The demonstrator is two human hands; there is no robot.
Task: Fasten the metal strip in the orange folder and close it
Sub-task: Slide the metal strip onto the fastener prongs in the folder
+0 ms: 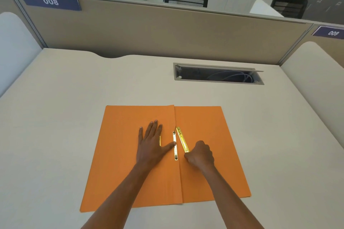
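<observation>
Orange folder (204,173) open on worktop (65,117); left hand (151,143) flat, spread beside crease; right hand (200,154) pinching metal strip (182,139)

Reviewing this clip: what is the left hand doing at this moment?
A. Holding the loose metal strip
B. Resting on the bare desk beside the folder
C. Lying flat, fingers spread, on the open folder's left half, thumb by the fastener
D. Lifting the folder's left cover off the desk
C: the left hand lies palm down on the left half of the open orange folder, thumb reaching the fastener at the fold, while the right hand holds the metal strip.
</observation>
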